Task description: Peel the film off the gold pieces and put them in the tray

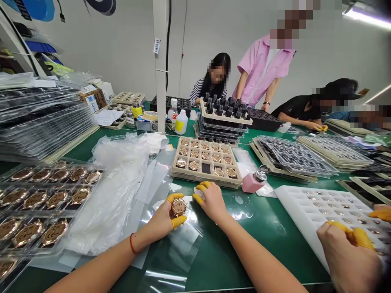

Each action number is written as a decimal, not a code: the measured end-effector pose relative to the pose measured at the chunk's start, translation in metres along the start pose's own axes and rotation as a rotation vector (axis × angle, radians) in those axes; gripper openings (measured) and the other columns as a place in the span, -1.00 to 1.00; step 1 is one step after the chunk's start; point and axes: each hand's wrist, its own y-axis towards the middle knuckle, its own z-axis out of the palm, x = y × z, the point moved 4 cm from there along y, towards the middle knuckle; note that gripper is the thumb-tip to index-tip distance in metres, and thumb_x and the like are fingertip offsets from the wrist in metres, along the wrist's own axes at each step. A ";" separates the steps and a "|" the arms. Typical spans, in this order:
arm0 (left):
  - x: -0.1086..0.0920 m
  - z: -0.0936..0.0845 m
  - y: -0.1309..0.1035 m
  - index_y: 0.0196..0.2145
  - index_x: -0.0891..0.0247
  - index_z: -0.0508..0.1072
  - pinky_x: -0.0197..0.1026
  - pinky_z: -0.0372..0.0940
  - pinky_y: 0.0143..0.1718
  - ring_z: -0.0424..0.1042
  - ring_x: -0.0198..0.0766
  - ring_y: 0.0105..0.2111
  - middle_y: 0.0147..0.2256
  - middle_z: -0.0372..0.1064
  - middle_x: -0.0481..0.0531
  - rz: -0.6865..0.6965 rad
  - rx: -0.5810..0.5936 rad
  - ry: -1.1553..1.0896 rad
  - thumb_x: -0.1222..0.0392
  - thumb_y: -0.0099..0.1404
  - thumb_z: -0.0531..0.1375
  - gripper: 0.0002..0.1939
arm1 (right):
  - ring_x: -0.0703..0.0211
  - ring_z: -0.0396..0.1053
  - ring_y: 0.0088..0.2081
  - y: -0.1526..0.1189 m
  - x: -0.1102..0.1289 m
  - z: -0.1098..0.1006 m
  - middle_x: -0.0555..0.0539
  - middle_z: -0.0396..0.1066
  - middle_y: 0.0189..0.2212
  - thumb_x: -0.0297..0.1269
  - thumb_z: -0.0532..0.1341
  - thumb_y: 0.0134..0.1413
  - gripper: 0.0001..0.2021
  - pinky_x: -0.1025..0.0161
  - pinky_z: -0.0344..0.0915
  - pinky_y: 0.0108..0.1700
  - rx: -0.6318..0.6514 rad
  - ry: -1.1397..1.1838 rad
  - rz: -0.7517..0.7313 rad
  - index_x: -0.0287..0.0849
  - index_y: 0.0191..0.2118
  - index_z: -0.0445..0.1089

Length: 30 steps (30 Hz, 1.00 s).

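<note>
Near right, a co-worker's hand [348, 254], cropped by the edge, covers part of a white foam tray [295, 205]. At centre, the left hand [163, 219] pinches a gold watch case [179, 207]; the right hand [214, 202] curls its fingers, their grip unclear. Left lie plastic bags [111, 191]; beyond, a beige compartment tray [187, 174].

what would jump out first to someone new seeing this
Probably the round gold-rimmed part held by the left hand, near the middle of the view. Just beyond, a beige tray of similar parts has one unfilled compartment in its front row. By the tray's near right corner stands a pink bottle with a shiny top.
</note>
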 end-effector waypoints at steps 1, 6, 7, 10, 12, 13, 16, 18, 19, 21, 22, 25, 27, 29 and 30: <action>0.000 -0.001 0.000 0.04 0.16 0.14 -0.27 0.25 -0.32 0.30 -0.34 -0.33 -0.21 0.24 -0.03 0.006 -0.005 0.021 0.28 0.07 0.22 -0.43 | -0.02 0.23 -0.19 0.001 -0.006 0.002 -0.17 0.37 -0.28 -0.38 0.22 0.02 -0.87 0.07 0.16 -0.17 0.016 -0.098 -0.011 -0.17 -0.26 0.44; 0.002 -0.001 0.001 0.03 0.16 0.14 -0.28 0.22 -0.35 0.28 -0.34 -0.34 -0.23 0.23 -0.04 0.037 0.027 0.057 0.30 0.10 0.20 -0.46 | 0.11 0.26 -0.28 -0.006 0.007 0.001 -0.10 0.38 -0.36 -0.50 0.11 0.07 -0.82 0.14 0.19 -0.22 -0.013 0.075 -0.195 -0.15 -0.26 0.41; 0.002 0.001 0.001 0.02 0.17 0.14 -0.29 0.22 -0.37 0.28 -0.35 -0.36 -0.25 0.23 -0.04 0.039 0.043 0.032 0.29 0.12 0.19 -0.49 | 0.13 0.26 -0.28 -0.010 0.017 -0.002 -0.08 0.38 -0.34 -0.48 0.11 0.10 -0.83 0.14 0.19 -0.20 -0.041 0.157 -0.272 -0.14 -0.25 0.40; -0.003 0.007 0.000 -0.04 0.19 0.17 -0.28 0.25 -0.33 0.31 -0.32 -0.32 -0.25 0.25 -0.03 0.059 0.106 -0.033 0.27 0.14 0.19 -0.57 | 0.14 0.23 -0.27 -0.024 0.045 -0.009 -0.06 0.36 -0.34 -0.45 0.07 0.15 -0.81 0.07 0.18 -0.09 -0.079 0.217 -0.480 -0.09 -0.20 0.38; -0.006 0.010 0.001 -0.08 0.20 0.21 -0.26 0.26 -0.29 0.32 -0.31 -0.30 -0.23 0.28 -0.01 0.072 0.144 -0.028 0.25 0.14 0.21 -0.61 | 0.12 0.21 -0.26 -0.031 0.055 -0.009 -0.06 0.36 -0.33 -0.46 0.06 0.15 -0.77 -0.01 0.14 0.00 -0.094 0.139 -0.539 -0.07 -0.16 0.38; -0.007 0.010 0.001 -0.09 0.21 0.22 -0.26 0.26 -0.29 0.33 -0.31 -0.30 -0.23 0.29 -0.01 0.070 0.150 -0.022 0.24 0.13 0.21 -0.62 | 0.12 0.20 -0.25 -0.034 0.058 -0.009 -0.06 0.36 -0.32 -0.47 0.07 0.13 -0.75 -0.04 0.12 0.03 -0.093 0.101 -0.557 -0.06 -0.14 0.38; -0.006 0.006 0.004 -0.06 0.21 0.22 -0.28 0.25 -0.33 0.33 -0.33 -0.34 -0.24 0.32 -0.02 0.029 0.111 -0.029 0.24 0.11 0.24 -0.56 | 0.11 0.19 -0.21 -0.037 0.060 -0.006 -0.05 0.35 -0.30 -0.47 0.10 0.07 -0.72 -0.06 0.08 0.10 -0.025 0.035 -0.632 -0.03 -0.12 0.38; -0.006 0.003 0.004 -0.04 0.22 0.21 -0.29 0.25 -0.35 0.34 -0.33 -0.35 -0.26 0.34 -0.02 -0.001 0.104 -0.045 0.24 0.09 0.26 -0.52 | 0.11 0.19 -0.19 -0.037 0.058 -0.006 -0.05 0.34 -0.30 -0.47 0.13 0.06 -0.72 -0.07 0.05 0.12 -0.011 0.014 -0.652 -0.04 -0.12 0.38; -0.007 0.003 0.004 -0.04 0.22 0.22 -0.28 0.26 -0.33 0.35 -0.32 -0.34 -0.25 0.35 -0.02 -0.007 0.117 -0.055 0.24 0.08 0.27 -0.51 | 0.10 0.19 -0.19 -0.035 0.056 -0.008 -0.05 0.34 -0.30 -0.47 0.13 0.06 -0.72 -0.07 0.04 0.13 -0.031 0.007 -0.638 -0.04 -0.12 0.38; -0.009 0.005 0.003 -0.04 0.23 0.24 -0.26 0.27 -0.29 0.37 -0.30 -0.31 -0.22 0.36 0.01 -0.007 0.156 -0.075 0.21 0.07 0.29 -0.51 | 0.09 0.19 -0.20 -0.032 0.053 -0.011 -0.07 0.34 -0.30 -0.46 0.13 0.06 -0.72 -0.09 0.05 0.12 -0.081 0.001 -0.599 -0.06 -0.10 0.38; -0.010 0.006 0.003 -0.05 0.23 0.26 -0.25 0.28 -0.27 0.38 -0.28 -0.29 -0.21 0.37 0.02 -0.003 0.170 -0.077 0.20 0.07 0.29 -0.51 | 0.09 0.19 -0.20 -0.032 0.053 -0.011 -0.08 0.34 -0.29 -0.45 0.13 0.07 -0.73 -0.09 0.06 0.11 -0.081 0.002 -0.595 -0.07 -0.10 0.39; -0.011 0.005 0.003 -0.06 0.23 0.28 -0.24 0.30 -0.27 0.40 -0.26 -0.29 -0.20 0.38 0.03 0.001 0.153 -0.064 0.17 0.07 0.29 -0.52 | 0.08 0.19 -0.20 -0.031 0.056 -0.011 -0.07 0.34 -0.30 -0.40 0.12 0.11 -0.76 -0.05 0.11 0.07 0.018 0.021 -0.642 -0.02 -0.13 0.41; -0.009 0.001 0.005 -0.04 0.23 0.26 -0.21 0.32 -0.23 0.41 -0.25 -0.26 -0.19 0.38 0.04 0.004 0.103 -0.074 0.18 0.06 0.30 -0.49 | 0.08 0.19 -0.19 -0.031 0.056 -0.012 -0.06 0.35 -0.30 -0.39 0.11 0.13 -0.75 -0.04 0.11 0.07 0.065 0.049 -0.650 0.02 -0.12 0.41; -0.006 -0.005 0.008 -0.02 0.22 0.22 -0.17 0.33 -0.19 0.41 -0.23 -0.23 -0.18 0.36 0.05 0.007 0.027 -0.108 0.19 0.05 0.30 -0.45 | 0.09 0.20 -0.20 -0.028 0.051 -0.015 -0.06 0.35 -0.29 -0.43 0.07 0.14 -0.69 -0.07 0.07 0.09 0.048 0.086 -0.595 0.07 -0.09 0.40; -0.006 -0.009 0.010 -0.02 0.22 0.21 -0.16 0.34 -0.17 0.41 -0.23 -0.23 -0.18 0.35 0.04 0.012 -0.027 -0.122 0.20 0.04 0.30 -0.44 | 0.09 0.21 -0.19 -0.025 0.046 -0.017 -0.06 0.35 -0.27 -0.44 0.07 0.14 -0.67 -0.09 0.06 0.09 0.022 0.109 -0.533 0.08 -0.06 0.38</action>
